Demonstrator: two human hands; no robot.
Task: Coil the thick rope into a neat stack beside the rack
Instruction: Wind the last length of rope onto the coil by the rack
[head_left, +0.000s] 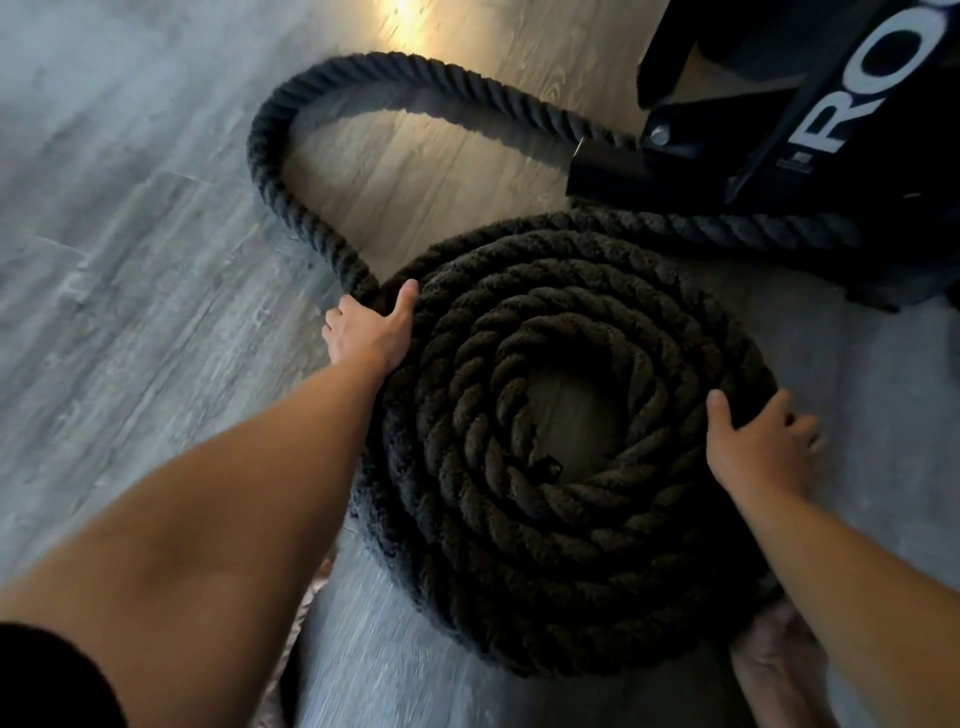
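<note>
The grey wood-grain floor (130, 208) carries everything. Beyond the right hand stands the black rack (831, 130), with white lettering on its base. Between the two hands the thick rope (571, 545) lies as a flat, wide stack of concentric turns around a small bare centre, just beside the rack's foot.

A loose loop (270, 156) leaves the stack at the left hand, arches away ahead of it and swings back towards the rack, ending in a black sleeved end (608, 166). The free length's axis therefore curves in an arc, not a straight line.

The rope looks heavy, coarse and stiff in its bends. It will likely drag rather than slide, so it is best taken on the outer turn with both hands.

The left hand (369, 332) straddles the outer turn with its thumb on top. I cannot tell whether its fingers curl under. The right hand (753, 447) is spread flat against the stack's outer edge.
</note>
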